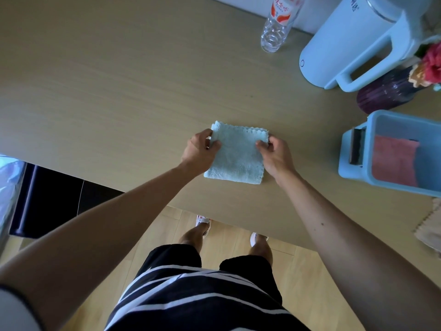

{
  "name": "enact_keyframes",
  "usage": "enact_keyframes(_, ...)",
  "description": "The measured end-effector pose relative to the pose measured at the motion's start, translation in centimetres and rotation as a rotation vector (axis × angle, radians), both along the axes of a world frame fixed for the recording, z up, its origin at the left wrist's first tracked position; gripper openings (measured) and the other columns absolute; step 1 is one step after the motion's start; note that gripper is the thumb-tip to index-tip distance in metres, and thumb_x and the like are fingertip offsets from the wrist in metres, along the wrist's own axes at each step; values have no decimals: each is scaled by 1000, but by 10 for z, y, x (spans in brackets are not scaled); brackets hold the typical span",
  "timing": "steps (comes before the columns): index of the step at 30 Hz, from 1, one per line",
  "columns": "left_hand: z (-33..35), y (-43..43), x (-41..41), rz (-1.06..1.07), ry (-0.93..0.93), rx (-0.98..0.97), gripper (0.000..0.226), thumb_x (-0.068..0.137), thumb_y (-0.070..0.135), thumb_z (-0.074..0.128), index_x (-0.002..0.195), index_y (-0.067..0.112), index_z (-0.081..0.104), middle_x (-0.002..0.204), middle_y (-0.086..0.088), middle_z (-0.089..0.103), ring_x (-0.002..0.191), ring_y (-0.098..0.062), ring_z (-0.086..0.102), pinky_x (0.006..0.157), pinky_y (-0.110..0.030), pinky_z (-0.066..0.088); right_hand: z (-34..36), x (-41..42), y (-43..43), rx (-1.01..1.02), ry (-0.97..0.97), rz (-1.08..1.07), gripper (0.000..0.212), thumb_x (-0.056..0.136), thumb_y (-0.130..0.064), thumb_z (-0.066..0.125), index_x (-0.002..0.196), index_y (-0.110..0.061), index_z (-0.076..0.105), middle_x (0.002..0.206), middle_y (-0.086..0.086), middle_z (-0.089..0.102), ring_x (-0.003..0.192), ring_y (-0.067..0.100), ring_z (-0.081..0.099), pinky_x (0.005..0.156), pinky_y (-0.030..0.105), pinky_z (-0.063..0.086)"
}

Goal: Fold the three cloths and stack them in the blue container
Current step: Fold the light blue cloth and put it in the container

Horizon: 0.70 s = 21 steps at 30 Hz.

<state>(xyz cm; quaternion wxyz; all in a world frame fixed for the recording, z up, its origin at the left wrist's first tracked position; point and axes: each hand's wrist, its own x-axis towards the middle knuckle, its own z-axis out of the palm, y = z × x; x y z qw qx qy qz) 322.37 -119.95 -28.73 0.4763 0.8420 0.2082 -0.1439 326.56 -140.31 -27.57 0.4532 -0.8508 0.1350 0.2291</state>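
A light blue cloth (237,155), folded into a small square, lies on the wooden table (119,91) in front of me. My left hand (201,151) pinches its left edge near the far corner. My right hand (274,154) pinches its right edge. The blue container (353,173) stands at the right with a folded pink cloth (393,160) lying flat inside. A beige cloth (429,225) with a scalloped edge lies at the table's right edge, partly out of frame.
A clear plastic bottle (274,32) stands at the back. A pale blue kettle-like jug (346,48) and a purple vase (384,94) with flowers stand behind the container. The table's near edge runs just below the cloth; a dark cabinet stands at the left.
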Motion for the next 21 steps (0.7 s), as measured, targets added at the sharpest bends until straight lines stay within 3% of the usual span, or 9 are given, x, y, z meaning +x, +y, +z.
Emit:
enact_keyframes(2, 0, -1, 2, 25, -7, 30, 19, 93, 24, 59, 109, 14, 62, 63, 5, 60, 51, -14, 49, 46, -22, 33, -6, 2, 0, -57, -24, 13, 36, 98, -34, 60, 95, 2, 62, 72, 5, 52, 62, 16, 43, 55, 31, 34)
enact_keyframes(5, -1, -2, 2, 29, -39, 99, 28, 93, 20, 59, 120, 12, 57, 61, 7, 56, 53, -11, 50, 50, -25, 38, -12, 5, -1, -97, -76, 55, 39, 96, -34, 61, 87, 4, 56, 67, 4, 48, 57, 15, 38, 53, 30, 31)
enact_keyframes(7, -3, -3, -2, 48, -99, 156, 37, 91, 19, 60, 126, 12, 51, 86, -1, 63, 76, -20, 61, 68, -33, 49, -12, 4, -1, -114, -154, 84, 30, 96, -30, 62, 82, -6, 53, 63, -3, 44, 53, 12, 34, 50, 29, 30)
enact_keyframes(9, -2, -3, -8, 17, -207, 303, 48, 87, 19, 59, 132, 12, 45, 116, -9, 55, 105, -25, 55, 87, -37, 48, -10, 2, -1, -117, -209, 62, 17, 95, -28, 65, 100, -13, 58, 70, -7, 52, 55, 9, 45, 51, 24, 38)
enact_keyframes(12, 3, -7, -14, -251, -411, 514, 52, 86, 20, 56, 136, 12, 45, 138, -14, 47, 121, -28, 45, 98, -41, 43, -9, -6, -1, -239, -382, 65, 45, 91, -24, 68, 129, -9, 51, 101, 3, 61, 88, 20, 60, 80, 26, 49)
enact_keyframes(15, -8, -11, -21, -644, -477, 556, 58, 96, 28, 47, 150, 9, 36, 160, -14, 30, 148, -30, 27, 119, -45, 28, -5, -25, 4, -379, -607, 242, 50, 87, -20, 66, 133, -8, 51, 119, 12, 57, 112, 31, 55, 94, 41, 46)
enact_keyframes(17, -21, -12, -22, -806, -453, 608, 65, 100, 36, 42, 154, 5, 26, 166, -14, 16, 154, -29, 12, 124, -48, 17, -7, -37, 10, -415, -603, 434, 57, 90, -25, 62, 142, -11, 46, 137, 10, 52, 128, 29, 48, 102, 42, 42)
enact_keyframes(19, -30, -10, -20, -856, -403, 643, 73, 101, 47, 37, 155, 2, 21, 166, -15, 13, 155, -30, 8, 124, -51, 16, -22, -47, 9, -503, -509, 609, 69, 95, -37, 54, 155, -12, 29, 161, 10, 30, 148, 29, 29, 116, 44, 30)
enact_keyframes(21, -35, -7, -18, -852, -363, 645, 80, 99, 57, 33, 156, 3, 20, 166, -15, 13, 155, -29, 8, 124, -52, 14, -38, -55, 3, -609, -401, 709, 77, 100, -51, 40, 160, -11, 12, 169, 9, 5, 155, 31, 9, 123, 53, 15)
